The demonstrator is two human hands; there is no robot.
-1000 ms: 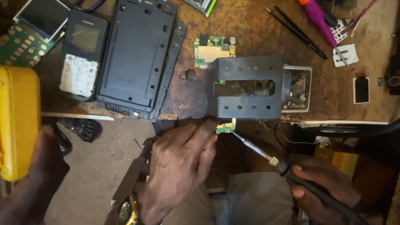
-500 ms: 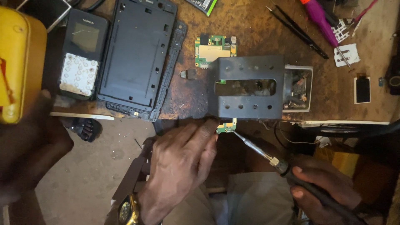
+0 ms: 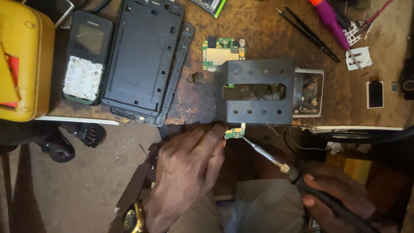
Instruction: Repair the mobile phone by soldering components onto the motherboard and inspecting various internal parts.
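Left hand (image 3: 189, 166): fingers pinched narrow on a small green circuit board (image 3: 235, 131), held just off the front edge of the workbench (image 3: 241, 26); a wristwatch (image 3: 131, 218) sits on the wrist at the lower frame edge.
Right hand (image 3: 334, 196): wrapped around the dark handle of a soldering iron (image 3: 276, 162), low and right of the board.
Iron tip: slants up and left, meeting the right edge of the small green circuit board.
Small board position: directly below the front lip of the dark metal bracket (image 3: 256, 90), over open floor space rather than over the bench top.
Metal bracket: stands at the bench edge, slotted in the middle, touching a small parts tray (image 3: 312, 95) on its right.
Larger circuit board (image 3: 222, 51): flat on the bench, just behind the bracket's left corner.
Black phone frame (image 3: 144, 56): left of the bracket, its lower end reaching the bench edge.
Keypad phone (image 3: 86, 56): just left of the frame.
Yellow case (image 3: 23, 64): far left, close to the bench edge.
Tweezers (image 3: 308, 28): upper right, well apart from both hands.
Purple-handled tool (image 3: 330, 17): beside the tweezers.
Open room: bare floor (image 3: 77, 185) below the bench to the left of the left hand; the right side under the bench is crowded with cable and clutter.
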